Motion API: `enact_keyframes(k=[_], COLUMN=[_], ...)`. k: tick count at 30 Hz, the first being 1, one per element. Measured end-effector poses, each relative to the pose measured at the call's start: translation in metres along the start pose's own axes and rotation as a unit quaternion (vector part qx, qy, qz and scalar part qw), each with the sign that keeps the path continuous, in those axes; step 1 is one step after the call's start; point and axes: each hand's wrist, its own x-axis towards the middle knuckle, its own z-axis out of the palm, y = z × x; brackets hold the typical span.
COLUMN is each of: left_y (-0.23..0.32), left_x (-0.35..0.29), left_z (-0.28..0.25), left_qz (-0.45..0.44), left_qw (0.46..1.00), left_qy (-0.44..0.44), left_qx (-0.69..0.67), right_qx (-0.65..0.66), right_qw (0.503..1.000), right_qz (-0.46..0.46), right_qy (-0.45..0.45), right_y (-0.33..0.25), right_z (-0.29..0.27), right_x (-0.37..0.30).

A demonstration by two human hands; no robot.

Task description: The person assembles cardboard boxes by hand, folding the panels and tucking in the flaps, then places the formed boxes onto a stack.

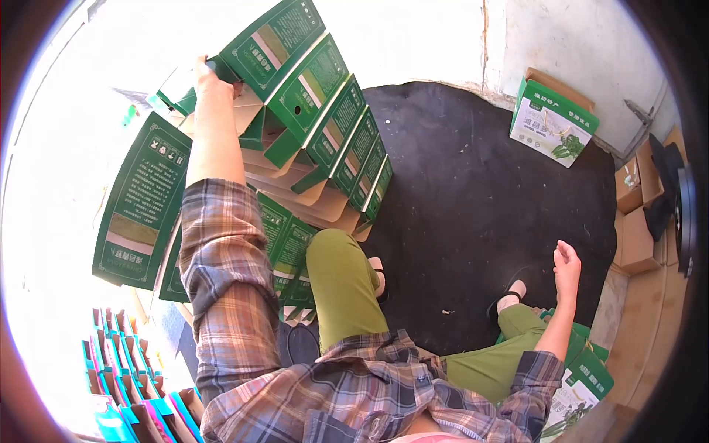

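Observation:
At the upper left my left hand (213, 83) grips the edge of a green cardboard box (275, 48) near the top of a tall stack. Its fingertips are partly hidden behind the cardboard. The stacked green boxes (343, 133) are printed with a pale band, and several loose flaps stick out toward my knee. Left of my forearm stands another green box (142, 199). On the right, my right hand (566, 266) is raised above the dark floor sheet, empty, with its fingers loosely bent. It touches nothing.
A black sheet (473, 214) covers the floor. A green and white carton (554, 122) leans by the far wall. Brown boxes (639, 236) line the right side, next to a black fan-like object (683, 214). More green cartons (587, 380) lie beside my right leg; blue-edged boxes (129, 369) fill the lower left.

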Motion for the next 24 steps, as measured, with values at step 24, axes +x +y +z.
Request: enact_keyframes(k=[24], left_y=[0.003], left_x=[0.017], left_z=[-0.016], left_qz=[0.028], left_qw=[0.999], left_qy=[0.013], left_qx=[0.034], right_qx=[-0.001], right_qw=[1.000], right_qz=[-0.017], right_qy=[-0.022], right_y=[0.009], right_z=[0.004], right_x=[0.000])
